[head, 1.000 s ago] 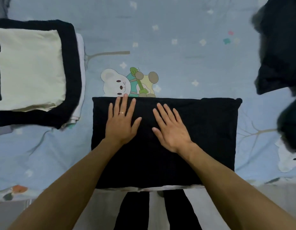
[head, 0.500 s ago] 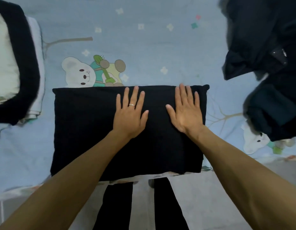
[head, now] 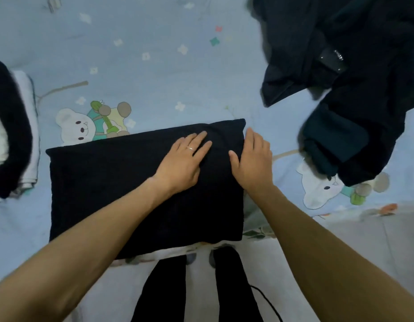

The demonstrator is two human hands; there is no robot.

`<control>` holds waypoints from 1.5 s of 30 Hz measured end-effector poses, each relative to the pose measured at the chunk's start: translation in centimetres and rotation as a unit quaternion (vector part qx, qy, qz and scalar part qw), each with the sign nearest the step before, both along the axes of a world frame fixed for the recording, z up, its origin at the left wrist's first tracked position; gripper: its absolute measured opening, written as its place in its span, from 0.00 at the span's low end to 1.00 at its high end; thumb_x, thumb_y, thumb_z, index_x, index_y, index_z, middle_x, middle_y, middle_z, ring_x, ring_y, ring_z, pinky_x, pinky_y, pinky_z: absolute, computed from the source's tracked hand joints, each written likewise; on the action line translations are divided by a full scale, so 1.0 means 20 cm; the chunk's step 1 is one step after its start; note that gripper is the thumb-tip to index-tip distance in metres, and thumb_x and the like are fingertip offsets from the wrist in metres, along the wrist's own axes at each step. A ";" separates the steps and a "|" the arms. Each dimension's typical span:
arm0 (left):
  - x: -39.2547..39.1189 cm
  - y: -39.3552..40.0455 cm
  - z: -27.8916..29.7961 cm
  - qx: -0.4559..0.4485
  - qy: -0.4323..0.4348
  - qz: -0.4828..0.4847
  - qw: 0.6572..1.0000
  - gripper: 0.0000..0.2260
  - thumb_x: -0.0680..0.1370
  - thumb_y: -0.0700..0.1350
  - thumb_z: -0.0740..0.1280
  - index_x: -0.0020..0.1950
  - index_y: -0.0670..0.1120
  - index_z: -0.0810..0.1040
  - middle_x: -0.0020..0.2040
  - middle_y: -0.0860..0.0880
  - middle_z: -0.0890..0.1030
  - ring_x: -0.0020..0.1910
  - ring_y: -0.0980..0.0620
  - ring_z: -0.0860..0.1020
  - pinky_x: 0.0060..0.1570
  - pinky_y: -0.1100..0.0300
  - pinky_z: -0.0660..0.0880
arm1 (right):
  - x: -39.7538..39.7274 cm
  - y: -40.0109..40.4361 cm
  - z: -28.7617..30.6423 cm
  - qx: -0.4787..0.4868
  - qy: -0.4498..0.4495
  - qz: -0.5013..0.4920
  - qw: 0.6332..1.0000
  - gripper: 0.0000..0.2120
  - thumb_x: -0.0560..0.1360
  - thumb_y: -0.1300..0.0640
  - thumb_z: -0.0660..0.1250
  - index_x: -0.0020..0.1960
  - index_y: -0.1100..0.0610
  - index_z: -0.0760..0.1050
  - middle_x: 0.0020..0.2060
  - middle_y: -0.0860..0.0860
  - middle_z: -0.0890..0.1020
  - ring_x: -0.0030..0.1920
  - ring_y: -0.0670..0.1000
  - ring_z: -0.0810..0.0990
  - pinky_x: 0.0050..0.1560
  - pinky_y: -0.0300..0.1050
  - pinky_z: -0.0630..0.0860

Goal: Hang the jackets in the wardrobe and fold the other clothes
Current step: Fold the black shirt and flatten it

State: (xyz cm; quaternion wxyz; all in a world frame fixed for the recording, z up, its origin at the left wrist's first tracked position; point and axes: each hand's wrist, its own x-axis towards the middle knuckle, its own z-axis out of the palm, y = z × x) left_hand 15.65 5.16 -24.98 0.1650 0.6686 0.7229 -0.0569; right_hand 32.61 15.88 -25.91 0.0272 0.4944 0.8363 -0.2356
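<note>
Black knit fabric, a folded garment (head: pixel 141 189), lies flat on the near edge of the bed (head: pixel 155 66), its long side running left to right. In the head view, the left hand (head: pixel 181 162) rests flat on the garment's right half, fingers straight and pointing far-right, holding nothing. The right hand (head: pixel 253 159) sits at the garment's right edge, palm down with the thumb on the cloth; its fingers lie along or over that edge, and I cannot tell whether they curl under it, so the grip is unclear. To the left sits a stack (head: pixel 13 135) of folded clothes, dark over white. At the far right a heap of dark jackets (head: pixel 352 77) lies crumpled, well apart from the garment, not yet hung. The step looks like a next fold from the right edge, or a last smoothing. The risk: if the right side is lifted without the left hand pinning the middle, the soft layers could slide apart and the fold skew; the near edge also hangs close to the bed's lip, so a tug toward the person could drag it off.
</note>
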 end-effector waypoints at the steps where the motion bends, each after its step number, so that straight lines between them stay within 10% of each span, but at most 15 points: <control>1: 0.01 0.06 0.03 -0.002 -0.007 -0.066 0.998 0.31 0.75 0.41 0.64 0.79 0.44 0.61 0.80 0.42 0.57 0.73 0.40 0.64 0.69 0.47 0.64 | 0.05 -0.01 0.01 -0.030 0.052 -0.023 0.998 0.26 0.80 0.48 0.62 0.72 0.62 0.65 0.64 0.58 0.72 0.63 0.58 0.70 0.62 0.49 0.67; 6: 0.05 0.38 0.13 -0.058 0.029 -0.259 0.964 0.36 0.75 0.38 0.63 0.80 0.51 0.52 0.81 0.47 0.48 0.56 0.45 0.75 0.45 0.55 0.69 | 0.19 -0.08 0.03 -0.270 0.104 -0.178 0.940 0.20 0.74 0.40 0.69 0.37 0.56 0.74 0.30 0.47 0.77 0.36 0.50 0.77 0.36 0.44 0.71; 10: 0.15 0.49 0.15 -0.121 0.069 -0.263 0.955 0.26 0.78 0.40 0.62 0.75 0.52 0.62 0.78 0.46 0.56 0.58 0.44 0.76 0.45 0.52 0.73 | 0.25 -0.19 0.04 -0.459 0.093 -0.165 0.868 0.13 0.69 0.46 0.76 0.46 0.54 0.81 0.42 0.49 0.85 0.41 0.49 0.84 0.44 0.49 0.83; 20: -0.26 -0.10 0.37 -0.021 0.001 -0.040 0.999 0.19 0.78 0.40 0.63 0.69 0.48 0.74 0.63 0.43 0.71 0.45 0.39 0.77 0.37 0.50 0.74 | -0.13 -0.47 0.34 -0.428 0.130 -0.063 0.892 0.15 0.71 0.58 0.72 0.37 0.55 0.64 0.29 0.53 0.71 0.20 0.45 0.74 0.20 0.37 0.70; 28: -0.87 -0.89 0.26 0.071 -0.033 0.113 0.991 0.18 0.71 0.36 0.68 0.61 0.41 0.78 0.59 0.40 0.74 0.49 0.38 0.77 0.36 0.54 0.73 | -0.85 -1.14 0.40 -0.393 0.072 -0.027 0.916 0.12 0.69 0.59 0.68 0.37 0.55 0.63 0.37 0.54 0.76 0.35 0.59 0.82 0.37 0.58 0.83; 45: -1.14 -1.37 0.05 0.169 -0.090 0.193 0.962 0.10 0.72 0.33 0.66 0.52 0.38 0.81 0.64 0.34 0.75 0.60 0.34 0.75 0.52 0.42 0.76 | -1.19 -1.59 0.32 -0.344 0.033 -0.074 0.935 0.14 0.73 0.46 0.70 0.39 0.55 0.72 0.33 0.52 0.82 0.29 0.51 0.83 0.32 0.50 0.82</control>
